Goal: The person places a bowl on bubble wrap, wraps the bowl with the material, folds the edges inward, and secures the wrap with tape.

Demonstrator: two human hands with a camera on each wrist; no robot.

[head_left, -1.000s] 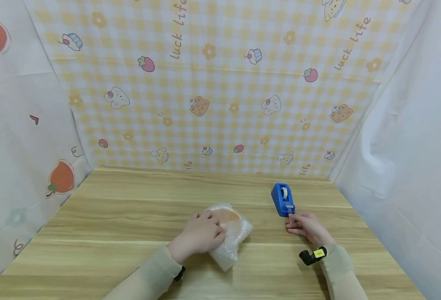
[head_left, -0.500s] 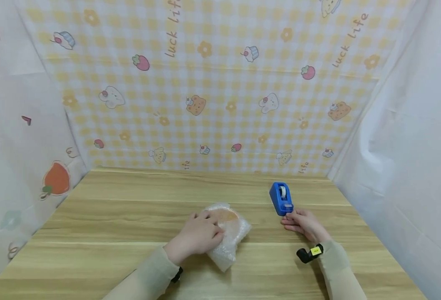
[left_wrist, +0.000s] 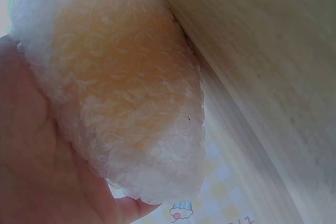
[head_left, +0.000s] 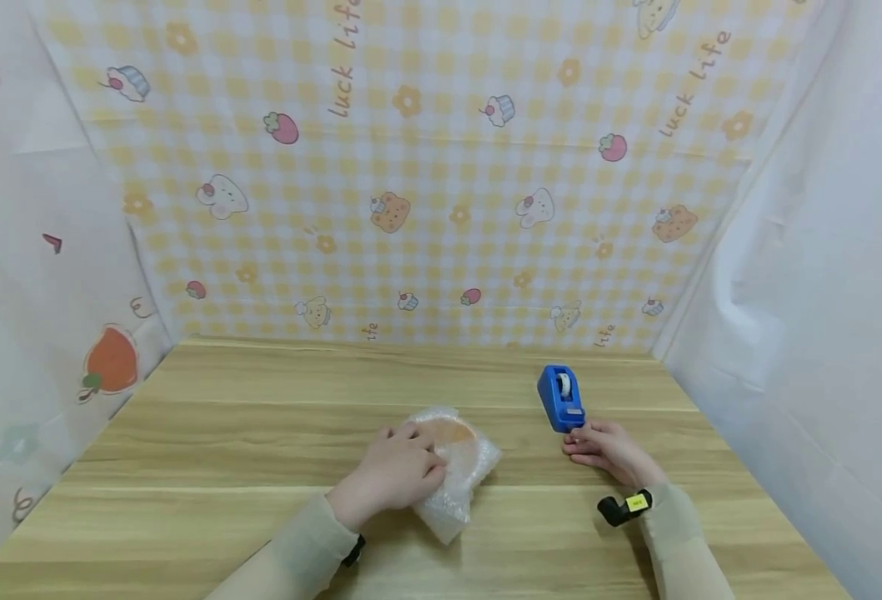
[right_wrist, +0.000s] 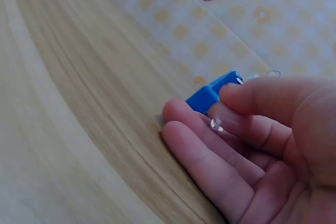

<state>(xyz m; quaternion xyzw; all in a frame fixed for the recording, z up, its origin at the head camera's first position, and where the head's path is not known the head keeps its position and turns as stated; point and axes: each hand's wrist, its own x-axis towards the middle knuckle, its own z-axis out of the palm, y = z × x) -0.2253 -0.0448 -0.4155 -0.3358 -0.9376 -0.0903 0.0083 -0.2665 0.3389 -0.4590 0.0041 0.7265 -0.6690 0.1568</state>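
Clear bubble wrap [head_left: 452,500] is wrapped round a flat, round, orange-brown thing [head_left: 462,435] whose exact kind cannot be told. My left hand [head_left: 398,472] lies over the left side of this package and grips it against the table; up close in the left wrist view, the palm runs along the wrap [left_wrist: 121,77]. At the front end of a blue tape dispenser [head_left: 559,400] is my right hand [head_left: 612,448]. Its thumb and forefinger pinch a small glossy end of clear tape [right_wrist: 216,125], while the other fingers stretch out below. A white-cored roll sits in the dispenser.
Both hands work on a wood-grain table [head_left: 261,417]. A yellow checked cloth [head_left: 441,250] hangs behind it, and white cloths [head_left: 801,333] hang at both sides. Small black cameras [head_left: 621,508] are strapped at the wrists.
My right fingers have shifted slightly left, close against the dispenser's front, and the tape strip seen there earlier is now mostly hidden. The left hand and package stay put; the view shifts a little.
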